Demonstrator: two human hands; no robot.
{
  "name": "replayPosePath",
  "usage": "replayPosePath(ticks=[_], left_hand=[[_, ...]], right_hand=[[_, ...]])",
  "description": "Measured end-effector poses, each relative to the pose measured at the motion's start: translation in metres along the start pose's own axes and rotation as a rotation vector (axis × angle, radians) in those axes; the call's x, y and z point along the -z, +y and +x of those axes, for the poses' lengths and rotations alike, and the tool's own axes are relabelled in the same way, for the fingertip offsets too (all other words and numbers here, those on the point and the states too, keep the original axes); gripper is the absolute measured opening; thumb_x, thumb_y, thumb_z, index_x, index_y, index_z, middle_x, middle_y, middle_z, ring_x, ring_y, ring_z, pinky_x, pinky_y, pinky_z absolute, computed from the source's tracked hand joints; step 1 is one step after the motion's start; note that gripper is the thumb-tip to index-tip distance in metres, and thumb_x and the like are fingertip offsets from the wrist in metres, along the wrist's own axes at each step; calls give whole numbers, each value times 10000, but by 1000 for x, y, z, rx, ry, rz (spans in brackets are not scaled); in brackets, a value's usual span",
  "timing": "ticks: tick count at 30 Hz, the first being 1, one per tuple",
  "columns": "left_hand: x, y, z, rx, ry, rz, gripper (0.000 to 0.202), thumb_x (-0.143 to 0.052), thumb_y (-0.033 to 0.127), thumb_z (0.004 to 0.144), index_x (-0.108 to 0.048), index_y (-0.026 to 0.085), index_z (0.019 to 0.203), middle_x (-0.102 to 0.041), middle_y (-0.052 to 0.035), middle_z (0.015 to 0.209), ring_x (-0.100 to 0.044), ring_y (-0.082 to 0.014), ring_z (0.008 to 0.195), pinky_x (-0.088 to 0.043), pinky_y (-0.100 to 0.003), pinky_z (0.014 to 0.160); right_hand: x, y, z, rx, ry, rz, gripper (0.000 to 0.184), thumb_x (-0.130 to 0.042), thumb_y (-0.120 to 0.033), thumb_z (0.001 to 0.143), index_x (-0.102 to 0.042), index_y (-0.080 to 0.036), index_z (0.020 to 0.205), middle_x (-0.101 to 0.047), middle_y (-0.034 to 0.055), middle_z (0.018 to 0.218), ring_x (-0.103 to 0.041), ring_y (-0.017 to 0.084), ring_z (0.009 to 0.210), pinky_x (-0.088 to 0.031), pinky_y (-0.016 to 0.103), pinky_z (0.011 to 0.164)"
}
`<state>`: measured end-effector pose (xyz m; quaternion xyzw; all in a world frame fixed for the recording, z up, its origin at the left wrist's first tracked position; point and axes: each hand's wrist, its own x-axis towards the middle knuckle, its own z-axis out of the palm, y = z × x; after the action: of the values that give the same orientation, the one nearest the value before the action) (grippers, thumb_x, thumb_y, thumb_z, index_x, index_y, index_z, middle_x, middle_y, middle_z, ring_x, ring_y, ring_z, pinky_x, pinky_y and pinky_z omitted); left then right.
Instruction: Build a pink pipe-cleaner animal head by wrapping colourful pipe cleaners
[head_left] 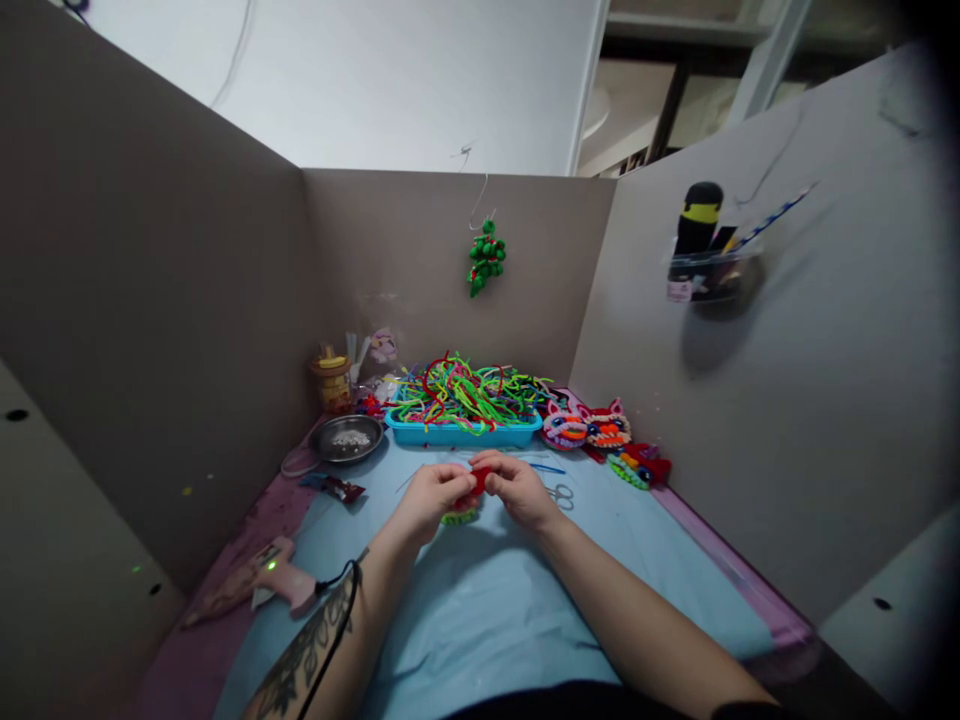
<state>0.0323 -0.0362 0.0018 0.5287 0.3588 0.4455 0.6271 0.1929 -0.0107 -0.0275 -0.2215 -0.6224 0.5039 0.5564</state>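
Observation:
My left hand (429,500) and my right hand (517,488) meet over the light blue mat (480,600). Together they pinch a small red pipe-cleaner piece (478,480) between the fingertips. A green and red fuzzy part (459,516) hangs just under my left fingers. Behind the hands stands a blue tray (461,432) heaped with green, red and yellow pipe cleaners (465,392). Small scissors (559,493) lie right beside my right hand.
A pink glue gun (281,580) lies at the left front with its cord. A metal dish (346,438) and a small jar (332,380) stand at the back left. Finished colourful animal faces (589,427) sit at the back right. Grey partition walls enclose the desk; a green ornament (487,255) hangs on a hook.

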Motion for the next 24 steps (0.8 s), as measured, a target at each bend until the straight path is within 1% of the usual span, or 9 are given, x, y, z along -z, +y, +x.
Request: replayPosePath(ticks=[3, 10, 14, 15, 18, 20, 22, 24], left_hand=[[-1, 1, -1, 9, -5, -13, 299, -700, 383, 643, -613, 97, 654, -573, -26, 564, -460, -82, 474, -302, -206, 482], [-5, 2, -3, -9, -14, -12, 272, -688, 356, 652, -595, 103, 616, -542, -9, 534, -426, -73, 459, -281, -211, 476], [-5, 4, -4, 0, 1, -21, 287, -702, 371, 630, -601, 103, 617, -548, -11, 536, -443, -76, 463, -294, -209, 477], [-5, 5, -3, 6, 8, -23, 292, -707, 376, 622, -604, 103, 620, -556, -15, 542, -454, -79, 467, -299, -209, 477], [-3, 4, -3, 28, 27, -27, 302, -722, 383, 601, -613, 104, 641, -582, -31, 563, -492, -95, 491, -324, -211, 489], [-3, 3, -2, 36, 34, -24, 307, -726, 385, 596, -621, 103, 656, -594, -37, 575, -504, -100, 499, -337, -214, 498], [-3, 2, -2, 36, 34, -16, 309, -725, 390, 598, -624, 103, 654, -596, -37, 573, -500, -99, 492, -340, -216, 498], [-3, 1, -2, 31, 29, -11, 302, -722, 389, 600, -620, 107, 640, -586, -30, 552, -486, -93, 473, -331, -213, 487]], right_hand=[[-1, -1, 0, -17, -1, 19, 305, -728, -473, 653, -727, -239, 848, -631, 70, 980, -556, 227, 971, -431, 358, 854], [-3, -3, 0, -13, 5, -7, 260, -736, -454, 649, -726, -229, 779, -628, 62, 951, -567, 218, 925, -428, 360, 857], [-1, -4, 0, -21, -7, -36, 266, -731, -443, 658, -721, -221, 804, -631, 62, 954, -558, 219, 935, -428, 350, 845], [0, -3, 0, -30, 1, -27, 286, -730, -446, 658, -718, -222, 835, -632, 61, 944, -561, 213, 911, -437, 338, 819], [3, -2, 1, -57, 67, 23, 336, -728, -453, 656, -702, -232, 907, -626, 48, 913, -554, 163, 749, -444, 277, 663], [4, -1, 2, -33, 105, 25, 285, -731, -438, 657, -706, -229, 848, -622, 46, 912, -542, 153, 725, -427, 261, 625], [5, 0, 3, 15, 117, -3, 223, -733, -421, 660, -702, -215, 741, -622, 51, 916, -548, 174, 800, -430, 280, 684], [5, 0, 3, 45, 117, -33, 209, -728, -412, 670, -688, -207, 683, -623, 54, 905, -549, 192, 866, -424, 309, 762]])
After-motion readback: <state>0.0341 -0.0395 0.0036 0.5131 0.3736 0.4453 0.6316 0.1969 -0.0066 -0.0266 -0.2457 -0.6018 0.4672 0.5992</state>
